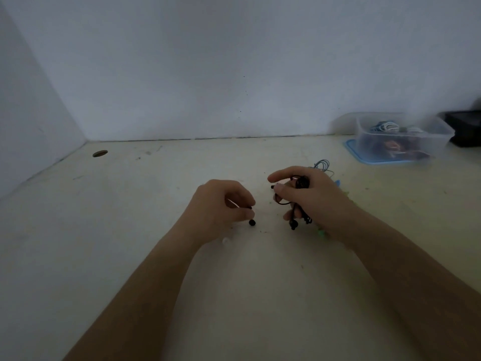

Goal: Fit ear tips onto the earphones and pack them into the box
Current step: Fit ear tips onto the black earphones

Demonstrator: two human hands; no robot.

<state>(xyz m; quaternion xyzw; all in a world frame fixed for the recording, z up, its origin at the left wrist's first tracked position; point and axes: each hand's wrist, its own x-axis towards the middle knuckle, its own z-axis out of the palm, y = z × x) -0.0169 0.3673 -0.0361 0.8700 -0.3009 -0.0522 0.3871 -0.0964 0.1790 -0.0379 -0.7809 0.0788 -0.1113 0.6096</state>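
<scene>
My right hand point(309, 201) is closed around a bundle of black earphones point(302, 182); one earbud point(293, 224) dangles below the fingers and a bare nozzle pokes out by the thumb. My left hand point(221, 201) hovers low over the table with its fingertips curled down on a small black ear tip point(252, 222). Whether the tip is pinched or just touched is hard to tell. A clear plastic box point(440, 131) stands at the far right on its blue lid point(350, 148), with coiled earphones inside.
A blue-grey earphone cable point(322, 165) loops on the table behind my right hand. Pale green and blue ear tips point(321, 233) lie beside my right wrist, a whitish one point(225, 240) under my left wrist. A dark object point(466, 126) sits at the right edge. A round hole point(100, 153) is far left.
</scene>
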